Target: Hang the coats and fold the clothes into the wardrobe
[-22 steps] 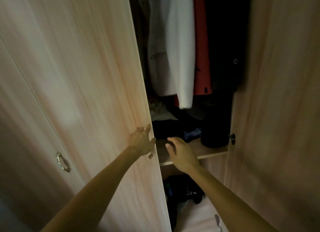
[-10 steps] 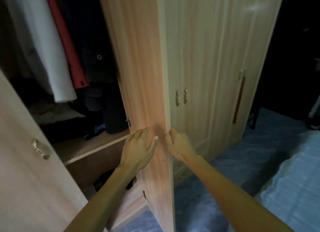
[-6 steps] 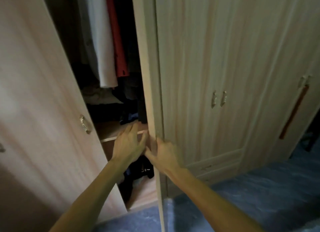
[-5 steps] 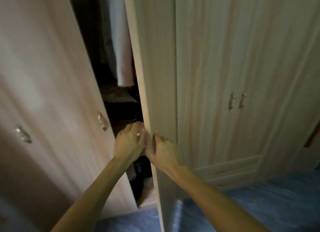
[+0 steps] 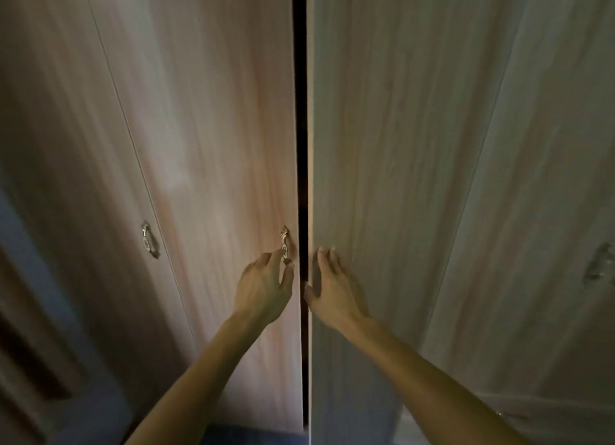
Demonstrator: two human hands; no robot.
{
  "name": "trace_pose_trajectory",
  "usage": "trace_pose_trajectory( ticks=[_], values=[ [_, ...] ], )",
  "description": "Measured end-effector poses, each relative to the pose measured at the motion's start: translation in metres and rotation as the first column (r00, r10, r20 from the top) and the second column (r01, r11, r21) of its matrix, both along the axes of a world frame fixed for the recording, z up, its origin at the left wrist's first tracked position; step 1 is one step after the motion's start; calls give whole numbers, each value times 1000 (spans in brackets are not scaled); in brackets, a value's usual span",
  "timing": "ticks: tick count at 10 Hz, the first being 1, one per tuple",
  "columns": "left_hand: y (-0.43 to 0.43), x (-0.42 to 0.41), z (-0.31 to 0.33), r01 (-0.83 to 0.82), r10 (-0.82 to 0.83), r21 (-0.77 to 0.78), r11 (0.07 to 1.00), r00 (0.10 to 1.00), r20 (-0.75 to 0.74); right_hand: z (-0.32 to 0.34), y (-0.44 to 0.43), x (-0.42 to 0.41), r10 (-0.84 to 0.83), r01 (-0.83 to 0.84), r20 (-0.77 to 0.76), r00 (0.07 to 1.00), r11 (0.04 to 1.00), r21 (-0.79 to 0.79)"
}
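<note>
Vertical wardrobe door gap (image 5: 301,111) between left hand (image 5: 264,288) and right hand (image 5: 332,291); left fingers (image 5: 276,258) curled at handle (image 5: 284,246), hold unclear; right fingers (image 5: 324,261) flat, empty.

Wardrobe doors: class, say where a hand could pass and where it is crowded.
Only the narrow dark gap between the pinkish wooden left door and the pale wooden right door is open, likely too slim for a hand. Crowding: the left hand at the small metal handle, the right hand flat across the gap.

Light-wood wardrobe (image 5: 216,128) nearly closed; thin dark gap between doors (image 5: 399,145).
</note>
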State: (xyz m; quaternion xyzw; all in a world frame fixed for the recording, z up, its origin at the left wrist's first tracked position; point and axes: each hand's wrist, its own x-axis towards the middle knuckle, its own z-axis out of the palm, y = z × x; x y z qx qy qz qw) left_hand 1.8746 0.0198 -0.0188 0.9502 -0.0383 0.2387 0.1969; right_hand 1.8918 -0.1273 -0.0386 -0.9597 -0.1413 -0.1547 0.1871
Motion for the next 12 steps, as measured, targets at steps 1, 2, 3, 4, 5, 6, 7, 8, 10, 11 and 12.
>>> trace_pose_trajectory(
  ticks=[1,2,3,4,5,6,7,8,10,11,12],
  values=[
    [15,33,-1,27,-27,-25,999,1000,7,-5,17,33,-5,5,-20,1000,1000,2],
    [26,63,-2,56,-56,-58,997,998,4,-7,32,61,-38,38,-35,999,999,10],
    [36,89,-2,95,-94,-86,992,995,10,-8,45,86,-77,78,-32,997,997,18],
    [44,113,-2,134,-132,-116,984,991,30,-8,53,110,-92,94,-36,995,994,49],
    [52,132,-5,167,-164,-145,975,986,33,-3,57,128,-112,115,-48,993,991,66],
    [58,144,-13,202,-199,-158,967,979,39,-2,59,146,-142,150,-102,985,986,69],
    [64,153,-23,238,-233,-161,958,971,44,-6,61,163,-172,179,-112,979,982,55],
    [70,158,-35,254,-252,-143,957,967,35,-9,62,169,-185,195,-126,975,978,79],
    [74,142,-52,231,-232,-162,959,973,10,4,56,165,-195,195,-128,972,981,-14],
    [72,115,-46,230,-236,-166,959,972,-19,9,52,140,-205,201,-81,975,978,-64],
    [67,92,-34,219,-223,-146,965,975,-11,10,44,109,-167,167,21,986,985,-30]
  ],
)
